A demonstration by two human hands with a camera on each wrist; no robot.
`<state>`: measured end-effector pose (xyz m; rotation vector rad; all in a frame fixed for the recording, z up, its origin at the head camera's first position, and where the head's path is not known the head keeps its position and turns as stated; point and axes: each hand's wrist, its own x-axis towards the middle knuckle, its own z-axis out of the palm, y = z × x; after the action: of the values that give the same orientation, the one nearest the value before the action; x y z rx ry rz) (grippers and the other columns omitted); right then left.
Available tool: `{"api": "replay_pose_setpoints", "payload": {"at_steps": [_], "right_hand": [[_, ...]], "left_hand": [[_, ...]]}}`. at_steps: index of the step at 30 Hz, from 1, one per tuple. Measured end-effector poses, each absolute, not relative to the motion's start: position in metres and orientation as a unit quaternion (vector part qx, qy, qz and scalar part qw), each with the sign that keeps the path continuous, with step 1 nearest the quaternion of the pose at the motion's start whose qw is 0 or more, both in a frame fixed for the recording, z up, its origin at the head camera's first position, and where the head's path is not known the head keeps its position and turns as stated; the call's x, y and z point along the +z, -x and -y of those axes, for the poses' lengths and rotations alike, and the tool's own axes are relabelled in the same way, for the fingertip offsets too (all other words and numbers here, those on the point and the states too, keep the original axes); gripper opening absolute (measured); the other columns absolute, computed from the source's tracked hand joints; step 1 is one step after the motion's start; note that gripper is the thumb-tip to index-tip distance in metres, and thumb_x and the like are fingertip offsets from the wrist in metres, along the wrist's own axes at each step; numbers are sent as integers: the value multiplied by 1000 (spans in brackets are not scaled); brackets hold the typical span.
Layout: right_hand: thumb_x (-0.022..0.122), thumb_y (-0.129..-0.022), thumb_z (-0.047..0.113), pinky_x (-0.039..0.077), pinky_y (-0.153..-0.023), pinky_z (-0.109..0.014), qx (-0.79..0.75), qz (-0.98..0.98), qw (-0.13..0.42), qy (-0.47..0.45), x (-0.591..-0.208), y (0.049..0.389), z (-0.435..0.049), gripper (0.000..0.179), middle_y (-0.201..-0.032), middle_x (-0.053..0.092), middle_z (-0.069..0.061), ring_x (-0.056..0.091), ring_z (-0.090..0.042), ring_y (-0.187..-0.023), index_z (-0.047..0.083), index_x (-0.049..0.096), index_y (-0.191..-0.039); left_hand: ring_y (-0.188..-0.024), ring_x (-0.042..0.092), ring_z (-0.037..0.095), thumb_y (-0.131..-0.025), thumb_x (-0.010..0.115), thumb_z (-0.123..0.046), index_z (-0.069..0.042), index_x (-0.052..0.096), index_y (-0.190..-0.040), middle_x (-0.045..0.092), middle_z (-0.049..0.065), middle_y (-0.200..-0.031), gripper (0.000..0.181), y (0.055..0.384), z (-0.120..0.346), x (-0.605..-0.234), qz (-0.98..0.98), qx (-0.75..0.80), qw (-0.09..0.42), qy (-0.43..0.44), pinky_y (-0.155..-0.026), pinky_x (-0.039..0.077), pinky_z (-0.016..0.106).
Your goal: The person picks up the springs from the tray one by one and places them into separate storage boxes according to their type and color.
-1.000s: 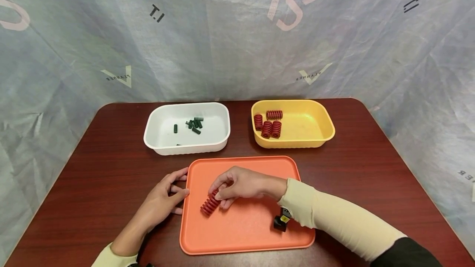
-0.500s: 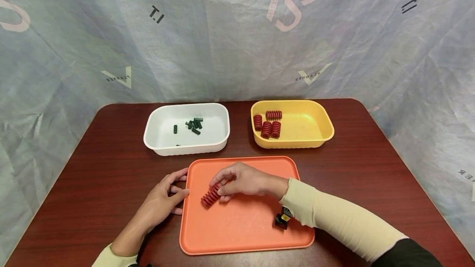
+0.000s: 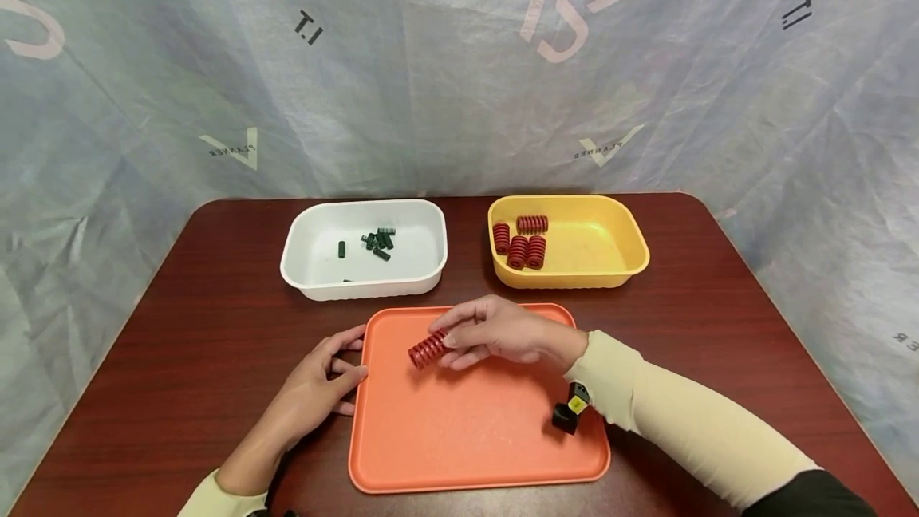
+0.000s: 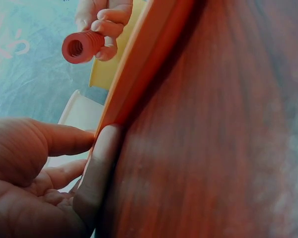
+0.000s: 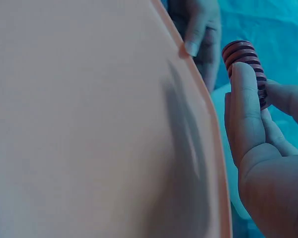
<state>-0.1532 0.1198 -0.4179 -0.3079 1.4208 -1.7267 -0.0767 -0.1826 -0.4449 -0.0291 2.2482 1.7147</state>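
Note:
My right hand [image 3: 495,333] pinches a thick red coil spring [image 3: 428,350] between thumb and fingers, raised over the orange tray [image 3: 459,437]. In the left wrist view the hollow end of this spring [image 4: 78,48] faces the camera; in the right wrist view its coils [image 5: 243,57] stick out past the fingertips. My left hand [image 3: 316,389] holds the tray's left edge. Up close in the left wrist view, the left hand's fingers [image 4: 100,153] lie on both sides of the tray rim [image 4: 134,59].
Behind the tray, a white bin [image 3: 309,270] holds several small dark green springs [image 3: 380,239]. To its right, a yellow bin [image 3: 596,258] has several red springs [image 3: 518,252] at its left end. All stand on a dark red wooden table [image 3: 215,301] backed by a grey sheet [image 3: 431,102].
The right hand has lifted the red spring off the tray's left part and moved it up, back and right, turning it flatter. The left hand keeps its place.

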Motion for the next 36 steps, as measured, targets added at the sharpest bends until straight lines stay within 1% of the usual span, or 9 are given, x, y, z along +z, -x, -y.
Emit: {"api": "replay_pose_setpoints", "payload": {"at_steps": [3, 9, 15, 21, 24, 27, 31, 34, 36], "right_hand": [[59, -99, -8, 59, -93, -50, -698, -564, 423, 127, -413, 158, -130, 37, -118, 68, -27, 75, -29, -93, -14, 56, -136], [59, -99, -8, 56, -96, -53, -706, -564, 408, 129, -399, 166, -152, 38, -121, 67, -27, 73, -34, -98, -14, 55, -137], [58, -100, -8, 52, -99, -57, -715, -567, 390, 126, -384, 174, -171, 33, -119, 69, -26, 74, -34, -98, -8, 62, -133], [56, -102, -6, 57, -96, -48, -715, -569, 384, 131, -370, 182, -186, 30, -117, 70, -23, 73, -32, -99, -4, 65, -130], [55, -103, -3, 58, -96, -46, -715, -573, 379, 128, -364, 186, -191, 28, -118, 71, -20, 73, -32, -101, 0, 68, -127], [53, -104, -1, 57, -98, -45, -714, -579, 371, 129, -358, 190, -197, 26, -118, 72, -17, 73, -31, -102, 4, 70, -123], [52, -106, 2, 55, -101, -46, -712, -587, 365, 126, -351, 198, -203, 24, -117, 73, -16, 73, -28, -99, 6, 72, -119], [52, -107, 4, 55, -102, -44, -708, -595, 362, 112, -346, 205, -208, 23, -116, 73, -14, 73, -25, -97, 6, 73, -117], [51, -107, 6, 56, -100, -42, -704, -605, 356, 106, -343, 210, -212, 24, -116, 72, -14, 72, -24, -96, 7, 73, -117]], "left_hand": [[-105, 64, 27, -100, 66, -3, -17, 46, -155, 47, 12, -144, 60, 77, 182, -445, -785, 599, 159, 14, -63, 65, 42], [-105, 64, 26, -100, 66, -4, -16, 45, -155, 46, 13, -144, 60, 78, 183, -445, -783, 601, 160, 11, -63, 65, 42], [-104, 63, 25, -100, 67, -5, -12, 43, -156, 45, 15, -146, 61, 76, 183, -444, -779, 608, 155, 2, -61, 65, 42], [-102, 62, 25, -100, 67, -5, -11, 43, -156, 44, 15, -147, 62, 76, 183, -445, -777, 610, 154, 2, -60, 64, 42], [-102, 62, 25, -100, 67, -4, -12, 43, -156, 44, 14, -147, 62, 75, 183, -444, -779, 608, 154, 2, -60, 64, 42], [-102, 62, 25, -100, 67, -4, -12, 43, -156, 44, 14, -147, 61, 75, 183, -444, -779, 608, 155, 4, -61, 64, 42], [-102, 62, 24, -100, 67, -5, -13, 44, -156, 45, 13, -146, 61, 75, 183, -443, -779, 608, 156, 6, -61, 65, 42], [-101, 62, 24, -100, 67, -4, -12, 44, -156, 45, 14, -146, 61, 75, 183, -444, -778, 609, 154, 4, -61, 64, 42], [-101, 62, 24, -100, 67, -4, -11, 43, -156, 44, 14, -146, 61, 75, 183, -445, -777, 610, 153, 3, -60, 64, 42]]}}
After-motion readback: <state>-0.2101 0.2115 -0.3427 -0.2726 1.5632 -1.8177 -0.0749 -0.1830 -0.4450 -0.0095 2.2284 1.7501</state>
